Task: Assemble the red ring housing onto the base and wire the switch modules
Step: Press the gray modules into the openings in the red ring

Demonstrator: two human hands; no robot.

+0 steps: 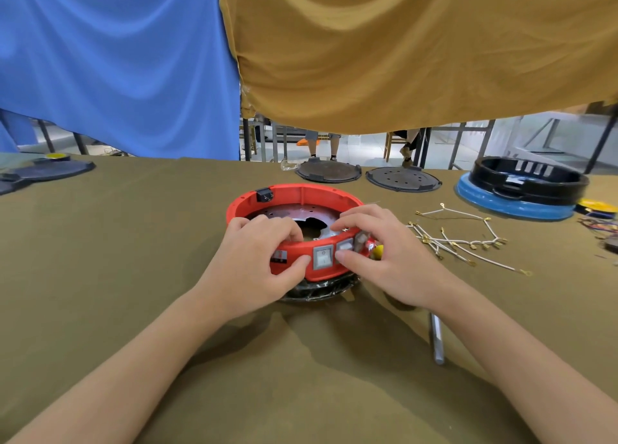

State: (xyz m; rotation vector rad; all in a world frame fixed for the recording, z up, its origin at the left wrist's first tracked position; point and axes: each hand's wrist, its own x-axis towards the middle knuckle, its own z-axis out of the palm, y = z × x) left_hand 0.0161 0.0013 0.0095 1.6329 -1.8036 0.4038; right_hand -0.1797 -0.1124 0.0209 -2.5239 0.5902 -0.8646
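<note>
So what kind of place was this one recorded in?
Probably a small assembly workshop: spare black base plates lie along the cloth-covered bench, loose terminal wires sit beside the red ring housing, and more metal-framed tables stand behind.

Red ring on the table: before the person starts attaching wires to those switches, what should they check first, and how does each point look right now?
1. Red plastic ring housing sits on the dark base: ok.
2. Left hand steadies the ring: ok.
3. Grey rocker switch seated in the front wall: ok.
4. Neighbouring switch under the right hand: cannot tell, fingers cover it.
5. White wires with gold terminals within reach: ok.
6. Terminals behind the switches: cannot tell.
</note>
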